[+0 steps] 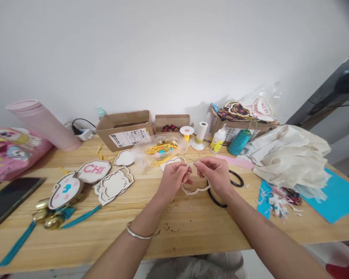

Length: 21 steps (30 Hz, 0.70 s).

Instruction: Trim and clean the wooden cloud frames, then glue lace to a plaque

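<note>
Both my hands meet over the middle of the wooden table (192, 228), pinching a thin cloud-shaped wooden frame (195, 188) at its top edge. My left hand (174, 179) grips it from the left with fingers closed. My right hand (216, 175) grips it from the right, fingers closed too. A silver bangle (138, 233) sits on my left wrist. Black-handled scissors (231, 182) lie just under and right of my right hand. A clear bag of yellow cord (161, 149) lies right behind the frame.
Cloud-shaped cut-outs (114, 186), a "CHI" plaque (93, 169) and gold bells with teal tassels (48, 217) lie at left. Cardboard boxes (125, 130), a glue bottle (218, 140), a teal thread spool (239, 142) line the back. White cloth (291, 159), teal paper (337, 197) at right; phone (8, 199), pink flask (43, 124) far left.
</note>
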Each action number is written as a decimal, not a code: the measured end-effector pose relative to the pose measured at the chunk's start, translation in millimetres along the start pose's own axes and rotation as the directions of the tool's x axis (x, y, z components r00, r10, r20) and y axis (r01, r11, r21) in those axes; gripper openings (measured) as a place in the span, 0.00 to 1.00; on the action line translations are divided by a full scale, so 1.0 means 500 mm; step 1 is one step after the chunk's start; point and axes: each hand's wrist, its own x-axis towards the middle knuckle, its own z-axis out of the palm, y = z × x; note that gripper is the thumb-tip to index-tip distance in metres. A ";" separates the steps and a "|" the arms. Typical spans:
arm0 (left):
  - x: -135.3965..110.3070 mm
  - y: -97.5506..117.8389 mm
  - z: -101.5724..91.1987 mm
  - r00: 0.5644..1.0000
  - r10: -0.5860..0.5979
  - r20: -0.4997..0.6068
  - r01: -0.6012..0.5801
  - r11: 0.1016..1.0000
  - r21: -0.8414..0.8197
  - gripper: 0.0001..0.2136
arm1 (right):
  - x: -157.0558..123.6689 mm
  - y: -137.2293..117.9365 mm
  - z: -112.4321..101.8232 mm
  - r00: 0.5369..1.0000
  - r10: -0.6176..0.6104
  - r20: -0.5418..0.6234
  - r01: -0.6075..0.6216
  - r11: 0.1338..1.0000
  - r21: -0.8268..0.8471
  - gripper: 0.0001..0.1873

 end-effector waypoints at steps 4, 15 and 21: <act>-0.001 -0.004 -0.003 0.999 -0.001 -0.042 0.001 1.000 -0.013 0.07 | -0.004 0.006 0.003 0.999 -0.035 0.026 0.035 0.999 0.025 0.09; 0.004 -0.004 -0.013 0.984 0.010 0.176 0.000 0.998 -0.062 0.08 | 0.008 -0.004 -0.017 0.999 -0.046 0.024 0.046 0.999 -0.009 0.09; 0.003 -0.007 -0.006 0.997 0.006 0.076 -0.005 1.000 -0.008 0.07 | 0.006 -0.003 -0.011 1.000 -0.016 0.027 0.016 1.000 -0.013 0.11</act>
